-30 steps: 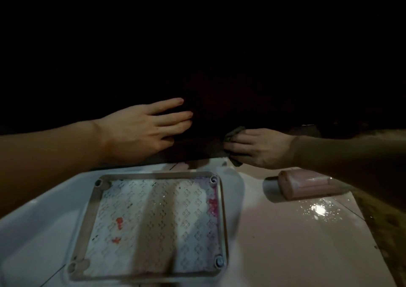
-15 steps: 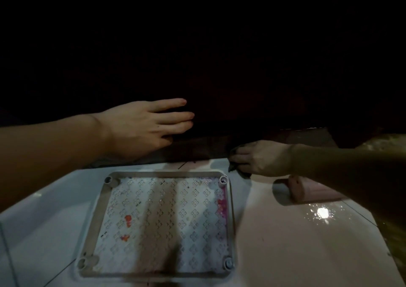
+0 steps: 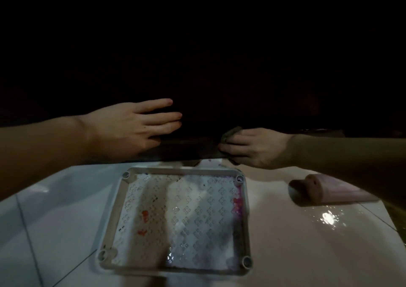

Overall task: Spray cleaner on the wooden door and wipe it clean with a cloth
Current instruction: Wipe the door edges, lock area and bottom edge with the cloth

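Observation:
The wooden door (image 3: 197,77) fills the dark upper half of the view, and only its bottom edge shows any detail. My left hand (image 3: 129,126) lies flat against the door's lower part with its fingers straight. My right hand (image 3: 257,147) grips a dark bunched cloth (image 3: 230,134) and holds it against the door's bottom edge, just above the floor. No spray bottle can be made out for certain.
A square floor drain grate (image 3: 184,218) with a grey frame sits in the white tiled floor (image 3: 296,242) below my hands. A pink capped container (image 3: 329,193) lies on its side at the right, under my right forearm. A wet glare spot (image 3: 328,217) shines near it.
My right hand has moved the cloth along the door's bottom edge, down and then back up to the left. My left hand has stayed flat on the door.

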The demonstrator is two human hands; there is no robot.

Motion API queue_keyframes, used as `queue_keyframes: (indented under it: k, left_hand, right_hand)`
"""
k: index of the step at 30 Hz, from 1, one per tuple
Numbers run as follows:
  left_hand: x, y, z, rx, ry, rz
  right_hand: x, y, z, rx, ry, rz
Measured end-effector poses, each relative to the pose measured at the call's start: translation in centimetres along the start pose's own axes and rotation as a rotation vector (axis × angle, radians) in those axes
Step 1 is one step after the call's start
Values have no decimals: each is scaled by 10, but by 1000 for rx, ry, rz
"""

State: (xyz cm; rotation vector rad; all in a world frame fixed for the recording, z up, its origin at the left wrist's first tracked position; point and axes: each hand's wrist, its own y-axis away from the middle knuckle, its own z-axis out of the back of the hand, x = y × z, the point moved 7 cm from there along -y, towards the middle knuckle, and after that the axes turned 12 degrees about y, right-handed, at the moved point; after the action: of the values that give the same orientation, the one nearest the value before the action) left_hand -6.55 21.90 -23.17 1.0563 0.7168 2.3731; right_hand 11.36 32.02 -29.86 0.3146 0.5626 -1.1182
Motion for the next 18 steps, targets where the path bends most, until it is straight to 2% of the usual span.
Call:
queue_keyframes:
  k: [4,8,15,18]
  left_hand:
    - [3,10,-16,2,33,11]
    - [1,10,-16,-46,74,8]
    - [1,13,-13,-16,94,7]
    - [4,13,-10,17,57,8]
  right_hand:
    - [16,2,-31,142,-16,35]
    - [30,1,-52,284,-149,-25]
    - [29,-13,-51,304,-251,-44]
    - [37,-19,-63,416,-268,-90]
